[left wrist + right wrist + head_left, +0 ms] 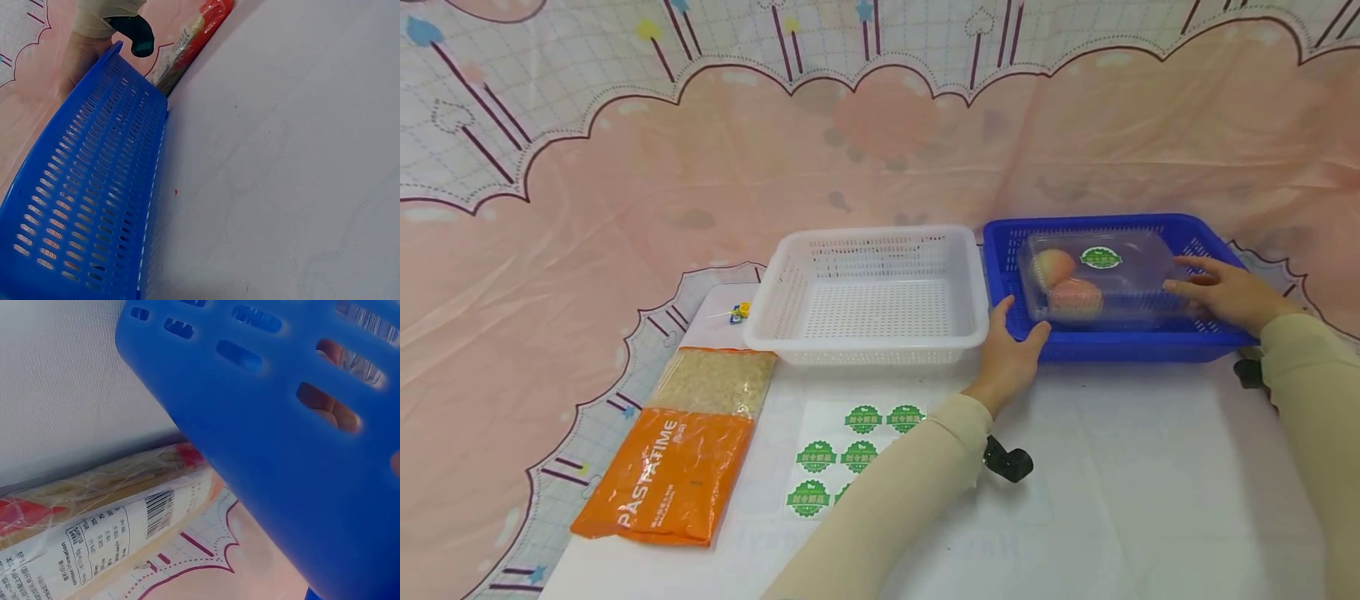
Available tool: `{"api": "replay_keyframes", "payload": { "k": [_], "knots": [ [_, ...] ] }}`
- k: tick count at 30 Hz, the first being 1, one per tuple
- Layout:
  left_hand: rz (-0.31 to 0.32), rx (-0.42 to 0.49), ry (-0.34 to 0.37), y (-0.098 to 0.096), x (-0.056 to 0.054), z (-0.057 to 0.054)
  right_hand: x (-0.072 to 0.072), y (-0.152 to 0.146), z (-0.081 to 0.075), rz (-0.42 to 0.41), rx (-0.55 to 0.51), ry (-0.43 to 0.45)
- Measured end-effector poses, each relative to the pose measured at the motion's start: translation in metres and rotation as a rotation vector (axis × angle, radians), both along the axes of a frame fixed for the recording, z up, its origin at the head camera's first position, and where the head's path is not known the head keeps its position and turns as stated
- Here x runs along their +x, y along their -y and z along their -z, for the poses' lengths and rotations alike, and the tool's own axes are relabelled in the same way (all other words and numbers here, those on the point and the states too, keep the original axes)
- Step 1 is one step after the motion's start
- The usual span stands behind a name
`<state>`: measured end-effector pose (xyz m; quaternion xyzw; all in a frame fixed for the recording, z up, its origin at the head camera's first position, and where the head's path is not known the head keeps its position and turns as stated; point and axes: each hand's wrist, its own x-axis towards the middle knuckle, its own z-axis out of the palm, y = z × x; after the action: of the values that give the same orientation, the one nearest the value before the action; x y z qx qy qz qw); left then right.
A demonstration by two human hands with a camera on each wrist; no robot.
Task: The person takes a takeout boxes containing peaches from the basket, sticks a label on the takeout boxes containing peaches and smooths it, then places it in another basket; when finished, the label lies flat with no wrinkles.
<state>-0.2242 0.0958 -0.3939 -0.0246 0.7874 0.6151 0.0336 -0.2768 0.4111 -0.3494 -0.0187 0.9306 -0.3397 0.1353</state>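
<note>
A clear plastic box (1131, 279) with a green sticker on its lid and peach-like fruits (1077, 298) inside is in the blue basket (1120, 346). My right hand (1232, 292) holds the box's right end, with thumb and index finger on it; its other fingers are partly hidden. At the basket's left front corner, my left hand (1009, 362) has fingers and thumb spread apart and nothing between them. In the left wrist view that hand (78, 59) shows partly behind the basket's rim. The basket wall (250, 444) fills much of the right wrist view.
A white basket (865, 342) stands left of the blue one. An orange pasta bag (685, 467) lies at the left, below a small yellow and blue item (740, 313). A sheet of green stickers (816, 457) is partly under my left forearm. A labelled package (112, 531) lies beside the blue basket.
</note>
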Motion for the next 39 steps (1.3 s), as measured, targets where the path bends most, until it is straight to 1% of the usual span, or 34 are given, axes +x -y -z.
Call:
{"api": "replay_keyframes", "payload": {
  "k": [5, 10, 17, 20, 22, 26, 29, 31, 33, 35, 37, 39],
  "knots": [
    [-0.003, 0.006, 0.004, -0.001, -0.001, -0.001, -0.001, 0.002, 0.002, -0.007, 0.022, -0.008],
    [-0.005, 0.008, 0.008, -0.001, -0.002, 0.000, -0.002, 0.004, 0.003, -0.020, 0.034, 0.006],
    [0.014, 0.019, 0.005, 0.001, -0.004, 0.001, -0.006, 0.005, 0.002, -0.038, 0.041, -0.003],
    [0.025, 0.019, -0.005, 0.003, -0.005, 0.001, -0.008, 0.005, 0.000, -0.032, 0.067, -0.003],
    [0.044, 0.024, -0.008, 0.006, -0.004, 0.002, -0.008, 0.006, -0.001, -0.031, 0.085, -0.005],
    [0.102, 0.007, -0.012, 0.017, 0.000, 0.003, -0.008, 0.007, -0.003, -0.043, 0.099, -0.019],
    [0.175, -0.016, -0.009, 0.027, 0.007, 0.002, -0.004, 0.004, -0.004, -0.042, 0.105, -0.017],
    [0.244, 0.001, 0.004, 0.034, 0.013, -0.001, -0.001, 0.001, -0.004, -0.039, 0.110, -0.016],
    [0.329, 0.016, 0.030, 0.045, 0.020, -0.005, 0.001, 0.000, -0.005, -0.042, 0.126, -0.023],
    [0.401, 0.019, 0.060, 0.059, 0.026, -0.010, 0.002, 0.000, -0.007, -0.053, 0.133, -0.040],
    [0.450, 0.000, 0.072, 0.074, 0.031, -0.016, 0.004, 0.002, -0.011, -0.067, 0.145, -0.070],
    [0.475, -0.035, 0.069, 0.089, 0.034, -0.024, 0.006, 0.004, -0.015, -0.079, 0.155, -0.099]
  ]
}}
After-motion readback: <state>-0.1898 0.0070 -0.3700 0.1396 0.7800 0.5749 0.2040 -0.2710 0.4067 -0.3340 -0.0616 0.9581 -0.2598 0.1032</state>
